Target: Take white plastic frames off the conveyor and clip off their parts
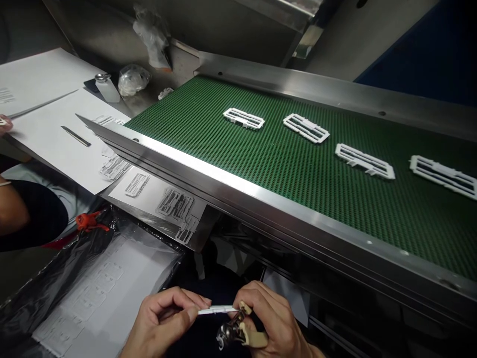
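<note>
Left hand [160, 318] had its grip pinched on a white part [218, 310], right hand [276, 314] gripped a hand tool [255, 337]. Four white frames [364, 161] sat nearer the belt's [290, 181] far edge.

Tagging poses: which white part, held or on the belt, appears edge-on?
The part in the left hand; the four frames on the belt show slotted faces.

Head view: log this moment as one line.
left hand: holds white part | right hand: holds beige-handled tool | green belt: four white frames
</note>
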`<state>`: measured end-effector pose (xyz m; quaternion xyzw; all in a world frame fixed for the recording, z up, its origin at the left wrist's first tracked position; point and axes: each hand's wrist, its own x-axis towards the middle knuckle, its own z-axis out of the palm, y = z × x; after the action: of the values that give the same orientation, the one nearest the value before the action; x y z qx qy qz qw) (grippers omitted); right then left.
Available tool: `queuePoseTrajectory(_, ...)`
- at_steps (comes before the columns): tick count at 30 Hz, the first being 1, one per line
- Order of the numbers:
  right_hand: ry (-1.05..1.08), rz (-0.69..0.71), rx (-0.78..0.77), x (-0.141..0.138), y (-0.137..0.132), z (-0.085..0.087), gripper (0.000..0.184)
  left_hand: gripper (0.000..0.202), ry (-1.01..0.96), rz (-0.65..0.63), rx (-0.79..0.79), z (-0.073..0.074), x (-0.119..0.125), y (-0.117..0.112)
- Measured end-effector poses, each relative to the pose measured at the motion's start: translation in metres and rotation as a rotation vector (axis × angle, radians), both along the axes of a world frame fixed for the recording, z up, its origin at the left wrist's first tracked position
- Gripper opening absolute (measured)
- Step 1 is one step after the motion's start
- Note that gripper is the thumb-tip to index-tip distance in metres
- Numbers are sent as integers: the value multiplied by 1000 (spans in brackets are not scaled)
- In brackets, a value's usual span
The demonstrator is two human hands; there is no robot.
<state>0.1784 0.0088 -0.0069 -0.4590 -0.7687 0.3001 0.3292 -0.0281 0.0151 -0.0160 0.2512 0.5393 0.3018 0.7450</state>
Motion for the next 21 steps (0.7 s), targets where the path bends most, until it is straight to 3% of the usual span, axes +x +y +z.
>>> queuePoseTrajectory(14, 46, -9, -182, 0, 5, 7, 11, 31, 43, 23, -145, 9, 1, 2)
queuePoseTrajectory(21, 10, -60, -433, 0, 3, 11, 7, 36, 79, 16, -188, 8, 1, 4)
